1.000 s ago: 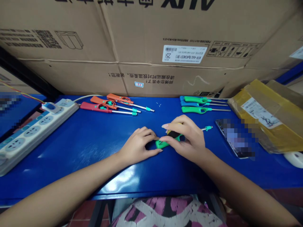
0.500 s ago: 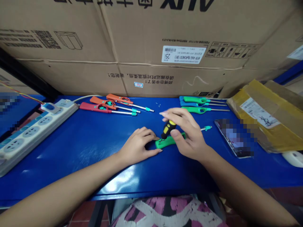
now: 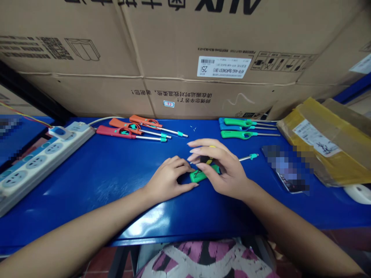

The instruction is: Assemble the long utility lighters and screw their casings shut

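A green long-nosed lighter (image 3: 199, 175) lies on the blue table (image 3: 101, 173), its metal tube with a teal tip (image 3: 253, 156) pointing right. My left hand (image 3: 169, 179) is curled on the table and presses the lighter's handle end with its fingertips. My right hand (image 3: 220, 164) is closed over a small black and yellow screwdriver (image 3: 206, 159), held above the lighter's handle; most of the tool is hidden under my fingers.
Three red and orange lighters (image 3: 130, 129) lie at the back left, three green and blue lighters (image 3: 240, 128) at the back right. A white power strip (image 3: 37, 158) runs along the left. A phone (image 3: 286, 166), a yellow taped parcel (image 3: 324, 139) and cardboard boxes (image 3: 185, 58) stand around.
My right hand raised the screwdriver upright over the lighter, then lowered and closed over it again. My left hand has stayed on the handle.
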A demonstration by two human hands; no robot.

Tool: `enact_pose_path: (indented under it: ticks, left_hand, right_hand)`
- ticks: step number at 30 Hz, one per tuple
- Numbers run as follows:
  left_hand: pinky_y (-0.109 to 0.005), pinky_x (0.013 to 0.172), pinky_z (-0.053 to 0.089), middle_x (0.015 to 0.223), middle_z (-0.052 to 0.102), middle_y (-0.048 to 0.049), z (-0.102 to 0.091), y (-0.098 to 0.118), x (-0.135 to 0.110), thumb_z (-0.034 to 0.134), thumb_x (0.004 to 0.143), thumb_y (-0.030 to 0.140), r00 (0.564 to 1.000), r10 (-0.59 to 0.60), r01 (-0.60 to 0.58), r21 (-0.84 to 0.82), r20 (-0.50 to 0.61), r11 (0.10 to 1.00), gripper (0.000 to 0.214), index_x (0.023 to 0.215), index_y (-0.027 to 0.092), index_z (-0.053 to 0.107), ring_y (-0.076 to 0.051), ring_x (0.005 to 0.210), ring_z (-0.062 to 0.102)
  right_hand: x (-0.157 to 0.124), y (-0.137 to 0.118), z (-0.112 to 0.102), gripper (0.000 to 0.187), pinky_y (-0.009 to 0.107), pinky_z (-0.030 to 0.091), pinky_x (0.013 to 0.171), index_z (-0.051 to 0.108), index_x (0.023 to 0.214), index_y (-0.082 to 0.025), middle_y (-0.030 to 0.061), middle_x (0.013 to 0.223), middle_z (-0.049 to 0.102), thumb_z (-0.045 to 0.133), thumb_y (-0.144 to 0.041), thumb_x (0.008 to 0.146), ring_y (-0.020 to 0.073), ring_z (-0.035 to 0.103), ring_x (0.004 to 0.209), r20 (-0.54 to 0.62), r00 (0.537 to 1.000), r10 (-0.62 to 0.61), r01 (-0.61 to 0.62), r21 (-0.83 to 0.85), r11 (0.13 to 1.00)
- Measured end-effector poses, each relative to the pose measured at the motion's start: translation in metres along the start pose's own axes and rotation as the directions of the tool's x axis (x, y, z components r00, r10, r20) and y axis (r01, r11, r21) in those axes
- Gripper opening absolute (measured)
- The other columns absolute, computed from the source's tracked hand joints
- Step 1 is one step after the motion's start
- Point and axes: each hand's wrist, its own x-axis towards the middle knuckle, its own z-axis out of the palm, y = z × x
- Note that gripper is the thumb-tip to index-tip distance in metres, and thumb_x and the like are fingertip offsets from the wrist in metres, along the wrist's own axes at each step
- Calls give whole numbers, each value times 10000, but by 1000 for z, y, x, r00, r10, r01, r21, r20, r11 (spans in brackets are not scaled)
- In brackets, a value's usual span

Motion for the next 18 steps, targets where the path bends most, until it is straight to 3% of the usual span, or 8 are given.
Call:
enact_pose_path:
  ticks: [2, 7, 10, 13, 15, 18]
  left_hand:
    - [-425, 875, 494, 1087, 705, -78, 0, 0, 0, 737, 874, 442, 1000, 3, -3, 1, -2, 1000, 311, 1082, 213, 701, -253, 981, 632]
    - [-425, 889, 492, 1023, 704, -63, -1, 0, 0, 744, 868, 449, 1000, -5, 5, -24, 13, 1000, 311, 1050, 202, 701, -251, 977, 626]
    - [-407, 867, 486, 1050, 704, -65, -2, 1, 0, 746, 871, 434, 1000, -9, 10, -26, 10, 1000, 300, 1054, 202, 698, -243, 974, 623]
    - [-382, 840, 480, 1005, 699, -49, -2, 2, 0, 746, 877, 419, 1000, -15, 15, -40, 1, 999, 267, 1037, 210, 699, -225, 947, 622]
    - [-376, 820, 480, 978, 696, -47, -2, 2, 1, 748, 875, 423, 1000, -11, 11, -37, 0, 999, 271, 1028, 205, 701, -222, 923, 619]
    - [-388, 811, 488, 1001, 702, -64, -1, 1, 0, 747, 870, 438, 1000, 8, -8, -19, -7, 1000, 308, 1053, 194, 704, -237, 924, 619]
  right_hand:
    - [-1, -2, 0, 377, 429, 570, 966, 577, 1310, -253, 88, 1169, 702, 568, -111, 961, 216, 647, 1164, -6, 1000, -20, 21, 36, 999]
    - [-3, -6, -2, 508, 493, 506, 1066, 415, 1514, -229, 136, 1443, 567, 380, -122, 1018, 240, 551, 1321, 108, 994, 23, -26, 24, 999]
    - [-2, -4, -2, 451, 385, 579, 891, 543, 1412, -247, 95, 1160, 682, 572, -149, 973, 198, 657, 1018, -6, 1000, -23, 23, -46, 999]
    - [0, -3, -3, 393, 311, 576, 718, 658, 1259, -265, 34, 910, 629, 759, -294, 881, 173, 618, 826, -94, 995, -47, 34, -133, 991]
    - [0, -4, -5, 376, 353, 580, 791, 632, 1319, -252, 81, 1055, 630, 639, -381, 965, 192, 628, 923, -46, 999, -10, 4, -118, 993]
    - [0, -7, -7, 441, 433, 538, 966, 463, 1501, -232, 136, 1322, 593, 356, -288, 1077, 215, 614, 1135, 99, 992, 73, -75, 17, 997]
